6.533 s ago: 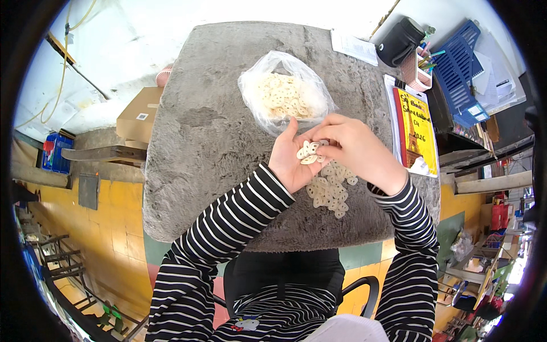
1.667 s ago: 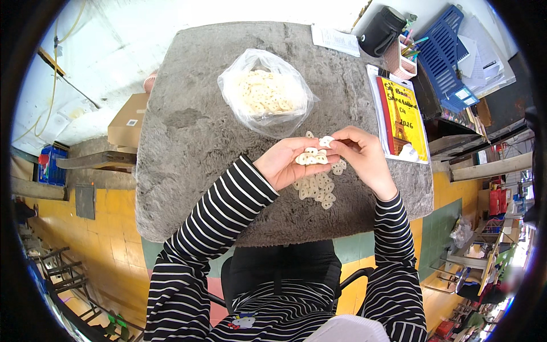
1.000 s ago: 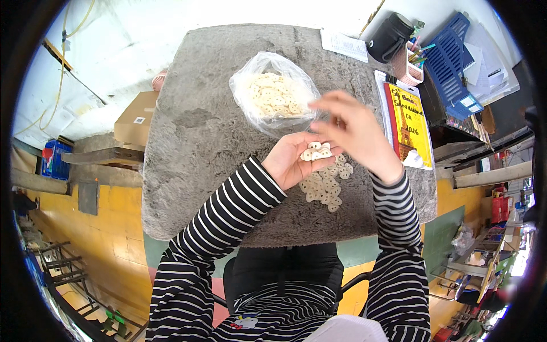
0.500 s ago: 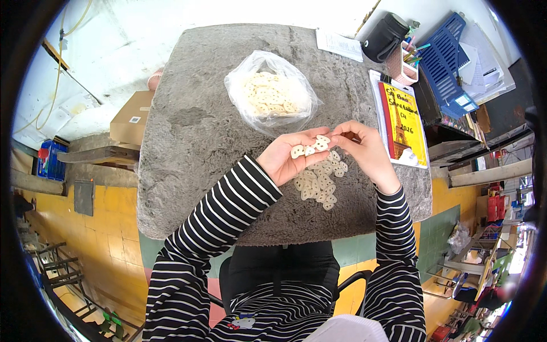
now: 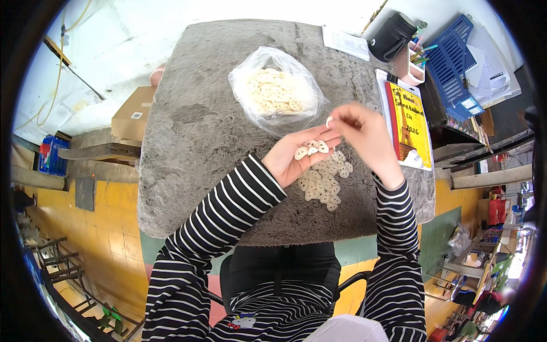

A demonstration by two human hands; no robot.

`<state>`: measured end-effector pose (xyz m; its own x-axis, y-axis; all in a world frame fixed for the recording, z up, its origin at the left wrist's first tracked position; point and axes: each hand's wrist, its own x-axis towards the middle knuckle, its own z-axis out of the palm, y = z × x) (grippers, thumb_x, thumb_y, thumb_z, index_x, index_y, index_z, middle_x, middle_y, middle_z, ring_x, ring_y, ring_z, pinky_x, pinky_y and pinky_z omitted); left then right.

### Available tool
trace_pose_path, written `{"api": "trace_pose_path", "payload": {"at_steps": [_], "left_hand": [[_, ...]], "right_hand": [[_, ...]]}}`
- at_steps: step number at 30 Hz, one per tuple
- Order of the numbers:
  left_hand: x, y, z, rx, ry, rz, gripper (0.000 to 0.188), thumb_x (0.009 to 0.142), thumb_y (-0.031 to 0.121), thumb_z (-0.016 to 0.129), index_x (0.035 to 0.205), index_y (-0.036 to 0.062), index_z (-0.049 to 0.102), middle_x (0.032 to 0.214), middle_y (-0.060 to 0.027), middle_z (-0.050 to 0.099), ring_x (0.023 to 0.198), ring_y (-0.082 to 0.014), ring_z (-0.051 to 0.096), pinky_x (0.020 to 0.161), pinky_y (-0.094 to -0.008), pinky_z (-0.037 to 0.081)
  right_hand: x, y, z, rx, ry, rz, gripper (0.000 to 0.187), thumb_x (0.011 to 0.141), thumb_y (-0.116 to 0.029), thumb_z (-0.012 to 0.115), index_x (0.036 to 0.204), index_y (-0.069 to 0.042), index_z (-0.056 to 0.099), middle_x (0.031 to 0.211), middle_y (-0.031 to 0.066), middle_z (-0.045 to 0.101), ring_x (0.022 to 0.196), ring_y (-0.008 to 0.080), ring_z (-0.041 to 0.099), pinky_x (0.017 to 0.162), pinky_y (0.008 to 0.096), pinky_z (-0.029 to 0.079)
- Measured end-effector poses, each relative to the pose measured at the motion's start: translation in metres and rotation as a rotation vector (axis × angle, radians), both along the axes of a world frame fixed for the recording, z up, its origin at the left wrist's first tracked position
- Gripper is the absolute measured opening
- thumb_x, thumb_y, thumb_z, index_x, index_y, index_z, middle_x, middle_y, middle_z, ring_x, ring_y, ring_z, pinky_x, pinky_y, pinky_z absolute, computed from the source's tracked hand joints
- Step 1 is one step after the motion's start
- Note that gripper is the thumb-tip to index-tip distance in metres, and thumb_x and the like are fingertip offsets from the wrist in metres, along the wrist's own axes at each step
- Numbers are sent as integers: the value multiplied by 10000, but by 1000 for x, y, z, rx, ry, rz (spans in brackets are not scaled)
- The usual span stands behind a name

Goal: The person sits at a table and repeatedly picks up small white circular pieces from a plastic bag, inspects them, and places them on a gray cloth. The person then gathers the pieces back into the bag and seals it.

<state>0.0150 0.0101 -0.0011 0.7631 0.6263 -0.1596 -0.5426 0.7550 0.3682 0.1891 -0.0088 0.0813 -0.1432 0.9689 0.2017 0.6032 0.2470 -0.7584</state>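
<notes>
My left hand (image 5: 285, 155) is palm up over the middle of the table, its fingers stretched out. Several small cream pieces with holes (image 5: 302, 153), flat and rounded-triangular, lie across its palm and fingers. Just above those fingertips my right hand (image 5: 363, 135) pinches one pale piece (image 5: 330, 122) between thumb and finger; it is partly blurred. Below both hands a loose pile of greyer holed pieces (image 5: 321, 183) rests on the table cover. Beyond my left hand stands an open clear plastic bag (image 5: 276, 94) filled with many similar cream pieces.
A grey plush cover (image 5: 194, 171) lies over the table. Along its right side are a yellow-and-red notebook (image 5: 405, 128), a pink pen basket (image 5: 408, 65), a black cylindrical case (image 5: 393, 37) and a blue file rack (image 5: 450, 62). A cardboard box (image 5: 130, 117) stands off the left edge.
My right hand has lifted away from the left fingertips, up and to the right, with a piece in its pinch. The pieces on my left palm have shifted slightly.
</notes>
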Motion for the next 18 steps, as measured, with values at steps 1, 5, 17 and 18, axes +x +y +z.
{"api": "trace_pose_path", "payload": {"at_steps": [1,5,17,18], "left_hand": [[0,0,0,-48,-74,4,501,990,82,494,1421,-129,349,1383,-219,515,1280,-282,536,1090,-345,461],[-3,1,4,-81,-118,-13,697,822,-34,472,1463,-144,220,1489,-280,363,1374,-349,419,1149,-397,388],[0,0,-6,33,-87,108,423,966,15,526,1373,-72,449,1248,-141,567,1158,-230,581,1029,-328,487],[1,-1,-8,15,-59,114,404,969,24,532,1357,-72,474,1246,-143,574,1169,-236,579,1042,-336,481]], "right_hand": [[-3,8,6,23,-11,5,131,876,-56,690,985,16,679,815,66,672,729,113,619,672,261,501],[-32,45,24,171,-17,119,194,883,-88,699,1046,14,671,865,63,663,750,97,608,688,252,498],[-20,-18,-14,5,-70,40,222,804,-67,728,1010,-7,669,850,116,601,733,248,652,675,334,532],[-20,-19,-19,-15,-41,25,204,798,-52,730,987,-4,669,834,111,599,732,248,652,672,331,532]]}}
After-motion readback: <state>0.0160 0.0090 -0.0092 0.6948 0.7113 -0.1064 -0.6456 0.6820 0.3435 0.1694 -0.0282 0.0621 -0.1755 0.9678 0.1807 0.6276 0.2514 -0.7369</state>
